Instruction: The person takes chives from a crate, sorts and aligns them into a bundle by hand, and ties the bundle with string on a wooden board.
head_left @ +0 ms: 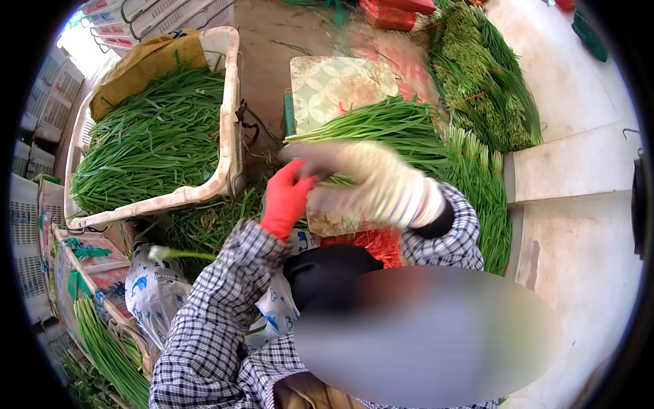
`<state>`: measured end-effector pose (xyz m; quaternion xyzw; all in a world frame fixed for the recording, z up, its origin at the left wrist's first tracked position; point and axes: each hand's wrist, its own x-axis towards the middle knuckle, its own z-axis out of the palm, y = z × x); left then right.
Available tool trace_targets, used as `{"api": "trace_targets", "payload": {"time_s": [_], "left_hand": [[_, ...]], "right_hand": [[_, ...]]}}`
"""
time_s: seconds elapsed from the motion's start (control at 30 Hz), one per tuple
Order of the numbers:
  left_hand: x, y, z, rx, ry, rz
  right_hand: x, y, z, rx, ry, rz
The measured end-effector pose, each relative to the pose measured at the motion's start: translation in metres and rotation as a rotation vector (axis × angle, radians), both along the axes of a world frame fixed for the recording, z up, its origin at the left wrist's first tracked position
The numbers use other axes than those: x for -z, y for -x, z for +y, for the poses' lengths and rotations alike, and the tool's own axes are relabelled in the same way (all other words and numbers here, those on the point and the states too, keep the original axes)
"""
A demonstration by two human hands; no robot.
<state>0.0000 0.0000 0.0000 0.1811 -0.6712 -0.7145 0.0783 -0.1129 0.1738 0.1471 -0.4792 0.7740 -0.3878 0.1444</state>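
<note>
My left hand [285, 198], in a red glove, is closed with thumb and fingers pinched together. What lies in the pinch, if anything, is hidden. Meeting its fingertips is my right hand [388, 178] in a cream glove with dark fingers, smeared by motion. Just behind the right hand a loose bunch of long green garlic chives [388, 123] lies across a patterned tile board [317, 92], pale stem ends to the left. Red tie strips [378, 244] show below the board. A single green stalk with a white tip [180, 253] shows beside my left sleeve.
On the left stands a white crate [229, 136] filled with green leaves. Tied bundles of chives [470, 82] are stacked at the right, near a pale wall [572, 163]. More crates [48, 95] line the far left. A patterned plastic bag [153, 286] covers something at lower left.
</note>
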Motion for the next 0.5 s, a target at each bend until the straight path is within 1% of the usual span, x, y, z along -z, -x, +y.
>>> {"api": "trace_targets", "payload": {"time_s": [0.03, 0.07, 0.1, 0.17, 0.2, 0.23, 0.3, 0.33, 0.37, 0.4, 0.43, 0.47, 0.5], "left_hand": [[0.000, -0.002, 0.002, -0.003, -0.005, -0.004], [-0.002, -0.016, 0.000, -0.004, -0.026, -0.057], [0.016, -0.015, 0.024, -0.003, -0.116, -0.028], [0.024, -0.038, 0.021, 0.158, -0.259, -0.190], [0.019, -0.058, 0.034, 0.177, -0.307, -0.232], [0.019, -0.048, 0.045, 0.182, -0.318, -0.211], [0.011, -0.033, 0.056, 0.189, -0.229, -0.093], [0.006, -0.021, 0.059, 0.201, -0.119, -0.060], [-0.001, -0.009, 0.060, 0.199, -0.111, -0.058], [-0.011, 0.004, 0.063, 0.201, 0.033, 0.028], [-0.019, 0.016, 0.065, 0.202, 0.177, 0.114], [-0.025, 0.024, 0.066, 0.200, 0.181, 0.118], [-0.030, 0.033, 0.068, 0.249, 0.403, 0.170]], "right_hand": [[0.000, -0.001, 0.001, -0.003, -0.005, -0.004], [0.018, 0.016, 0.026, 0.045, -0.240, 0.123], [0.024, 0.032, 0.054, 0.089, -0.562, 0.286], [0.048, 0.026, 0.062, 0.072, -0.885, 0.349], [0.075, 0.015, 0.079, -0.021, -0.765, 0.421], [0.080, 0.017, 0.084, -0.001, -0.674, 0.472], [0.086, 0.026, 0.079, 0.177, -0.471, 0.381], [0.084, 0.028, 0.075, 0.288, -0.293, 0.135], [0.080, 0.029, 0.070, 0.391, -0.110, -0.114], [0.069, 0.033, 0.063, 0.379, -0.102, -0.222], [0.065, 0.041, 0.061, 0.315, -0.151, -0.177], [0.058, 0.049, 0.061, 0.243, -0.276, -0.116], [0.051, 0.056, 0.063, 0.173, -0.400, -0.050]]}}
